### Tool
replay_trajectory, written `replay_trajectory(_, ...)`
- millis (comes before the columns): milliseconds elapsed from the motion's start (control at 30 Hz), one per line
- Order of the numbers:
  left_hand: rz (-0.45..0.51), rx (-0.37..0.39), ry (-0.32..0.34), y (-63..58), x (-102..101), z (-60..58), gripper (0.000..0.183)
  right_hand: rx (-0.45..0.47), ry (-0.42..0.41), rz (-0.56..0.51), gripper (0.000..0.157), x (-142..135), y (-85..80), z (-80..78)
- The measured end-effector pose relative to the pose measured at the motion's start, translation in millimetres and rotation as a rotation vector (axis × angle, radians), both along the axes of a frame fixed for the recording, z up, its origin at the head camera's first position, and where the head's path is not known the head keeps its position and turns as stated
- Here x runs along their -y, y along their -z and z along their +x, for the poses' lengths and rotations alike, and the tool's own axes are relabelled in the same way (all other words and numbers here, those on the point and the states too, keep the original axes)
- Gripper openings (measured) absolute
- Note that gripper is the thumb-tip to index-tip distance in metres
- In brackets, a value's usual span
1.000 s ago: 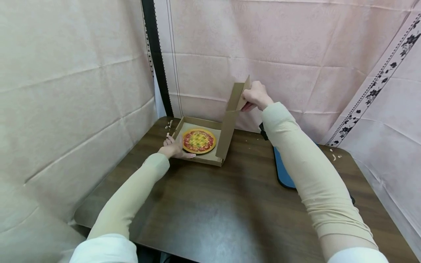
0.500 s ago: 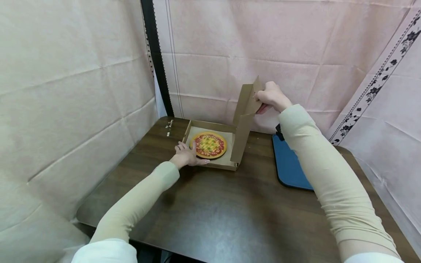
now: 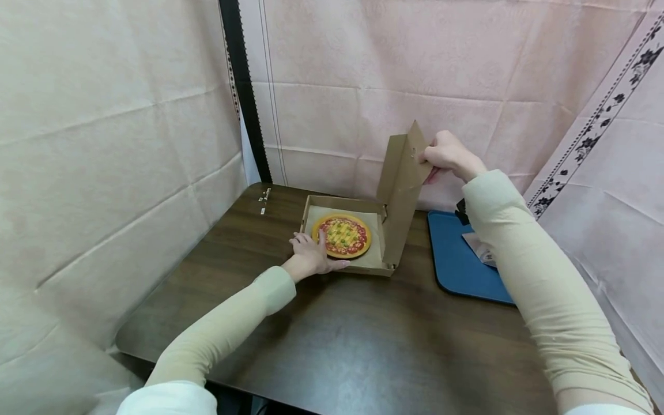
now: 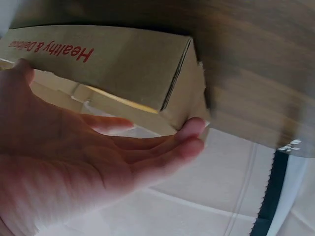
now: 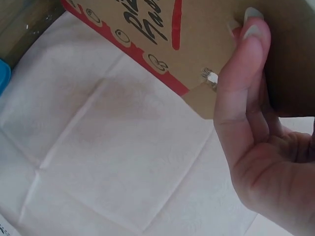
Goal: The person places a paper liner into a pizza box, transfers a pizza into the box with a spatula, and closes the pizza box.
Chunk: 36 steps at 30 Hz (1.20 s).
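Observation:
A cardboard pizza box (image 3: pixel 373 270) stands on the table with its lid (image 3: pixel 403 184) raised at the right side. Inside, on pale paper, lies a round pizza (image 3: pixel 342 235) with red and yellow topping. My left hand (image 3: pixel 310 257) rests on the box's near left corner, fingers extended along the side and the thumb at the front wall. That wall carries red lettering in the left wrist view, where the hand (image 4: pixel 98 152) spans the corner. With curled fingers my right hand (image 3: pixel 450 155) pinches the lid's upper edge; printed artwork shows on the lid's outside (image 5: pixel 157 44).
A blue tray (image 3: pixel 451 265) lies to the right, partly behind my right forearm, with a pale printed paper piece (image 3: pixel 478 246) and a black object (image 3: pixel 461 211) on it. Cloth curtains (image 3: pixel 441 69) hang behind and left of the brown table (image 3: pixel 332 340).
The box has slid to the right and slightly nearer, with pizza inside. Both hands have moved right with it, the right still holding the lid. More of the tray shows.

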State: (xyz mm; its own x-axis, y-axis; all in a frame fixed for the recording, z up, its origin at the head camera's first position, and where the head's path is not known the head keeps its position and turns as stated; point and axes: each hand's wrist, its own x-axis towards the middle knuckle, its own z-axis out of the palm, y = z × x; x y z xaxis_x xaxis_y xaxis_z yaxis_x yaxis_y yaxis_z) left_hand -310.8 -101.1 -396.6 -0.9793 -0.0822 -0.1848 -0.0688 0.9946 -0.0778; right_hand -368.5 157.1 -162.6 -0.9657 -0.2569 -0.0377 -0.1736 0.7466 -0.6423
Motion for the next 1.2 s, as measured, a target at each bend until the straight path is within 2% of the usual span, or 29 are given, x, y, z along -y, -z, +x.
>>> replay_trajectory(133,-0.017,0.006,-0.013,-5.3,-8,1.0,0.113,-0.021,-0.011,0.035,0.022,-8,-0.2,2.8)
replay_trajectory(267,0.028,0.026,0.003,-14.0,0,-7.0,0.105,-0.027,-0.018,0.048,0.024,-12,2.4,3.4)
replay_trajectory(333,0.11,0.013,0.058,-17.8,14,-17.5,0.106,-0.028,-0.023,0.053,0.024,-13,4.0,2.9)
replay_trajectory(400,0.215,0.002,0.16,-20.8,33,-32.8,0.111,-0.036,-0.026,0.061,0.023,-14,4.7,1.7)
replay_trajectory(467,0.282,0.026,0.269,-22.2,55,-50.3,0.114,-0.043,-0.026,0.071,0.022,-14,4.6,1.3)
replay_trajectory(533,0.326,0.081,0.343,-21.2,77,-66.3,0.116,-0.043,-0.029,0.081,0.022,-15,4.6,-0.1)
replay_trajectory(600,0.322,0.137,0.38,-18.6,95,-78.4,0.115,-0.043,-0.028,0.09,0.022,-14,4.3,-0.1)
replay_trajectory(700,0.33,0.22,0.361,-13.0,116,-89.0,0.113,-0.041,-0.032,0.098,0.021,-14,4.7,-1.1)
replay_trajectory(833,0.328,0.265,0.351,-9.3,127,-94.4,0.114,-0.033,-0.033,0.09,0.021,-15,5.0,-2.3)
replay_trajectory(1200,0.393,0.197,0.409,-9.0,112,-94.6,0.113,-0.023,0.001,0.111,0.03,-28,0.9,-9.4)
